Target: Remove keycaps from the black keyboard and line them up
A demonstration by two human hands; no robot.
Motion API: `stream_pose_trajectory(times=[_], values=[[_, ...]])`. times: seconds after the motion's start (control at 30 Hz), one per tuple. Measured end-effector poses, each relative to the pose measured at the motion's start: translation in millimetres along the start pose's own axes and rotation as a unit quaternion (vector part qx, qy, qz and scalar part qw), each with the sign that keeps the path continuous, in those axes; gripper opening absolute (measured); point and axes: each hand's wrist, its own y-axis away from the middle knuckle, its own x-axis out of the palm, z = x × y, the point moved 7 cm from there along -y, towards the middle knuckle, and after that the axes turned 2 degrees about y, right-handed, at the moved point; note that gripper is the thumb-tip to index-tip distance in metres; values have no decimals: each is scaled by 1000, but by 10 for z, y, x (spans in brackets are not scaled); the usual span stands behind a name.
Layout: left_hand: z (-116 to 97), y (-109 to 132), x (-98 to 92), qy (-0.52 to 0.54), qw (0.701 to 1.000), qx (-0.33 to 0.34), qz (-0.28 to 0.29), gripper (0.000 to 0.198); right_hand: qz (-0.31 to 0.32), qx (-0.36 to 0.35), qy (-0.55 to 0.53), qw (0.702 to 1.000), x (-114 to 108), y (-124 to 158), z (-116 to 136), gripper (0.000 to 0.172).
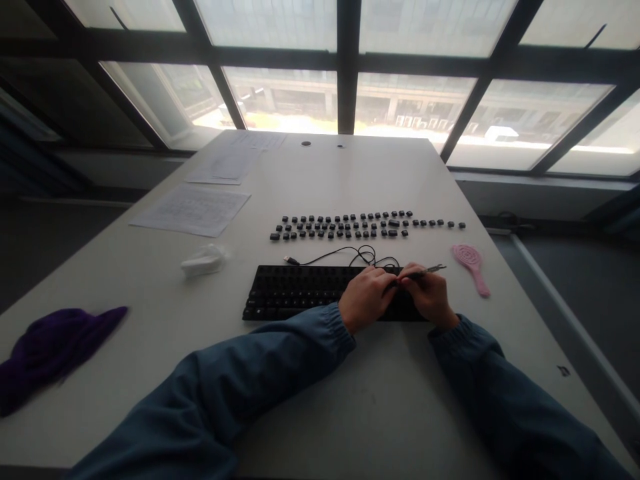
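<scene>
A black keyboard [295, 292] lies on the white table [380, 400] in front of me, its cable [345, 253] curling behind it. My left hand [366, 298] and my right hand [429, 293] meet over the keyboard's right end, both with fingers closed. My right hand holds a thin metal keycap puller [427, 271] whose tip points right. The fingertips of my left hand pinch at the tool's near end; whether a keycap is there is hidden. Several loose black keycaps [350, 225] lie in rows behind the keyboard.
A pink brush [471, 264] lies right of the keyboard. A white crumpled wrapper [203, 261] sits to the left, a purple cloth [50, 347] at the left edge. Printed papers [193, 210] lie at the back left. Large windows stand behind the table.
</scene>
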Motion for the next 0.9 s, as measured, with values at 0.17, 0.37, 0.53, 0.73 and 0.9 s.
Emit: stream_pose_trajectory(times=[0.17,0.37,0.53,0.73,0.9], values=[[45,-12,21,71,997,-19,10,15,-5,18,0,1000,1,-1,3,12],[93,-53,-20,93,995,-46,7,12,16,30,-26,999,21,-26,-5,17],[71,-63,-28,120,992,-25,13,19,17,25,-24,999,13,-22,-33,16],[110,-101,-72,136,990,-32,6,17,8,10,-6,1000,11,-29,12,17],[128,-111,-85,129,991,-39,7,12,15,9,-12,1000,26,-24,12,17]])
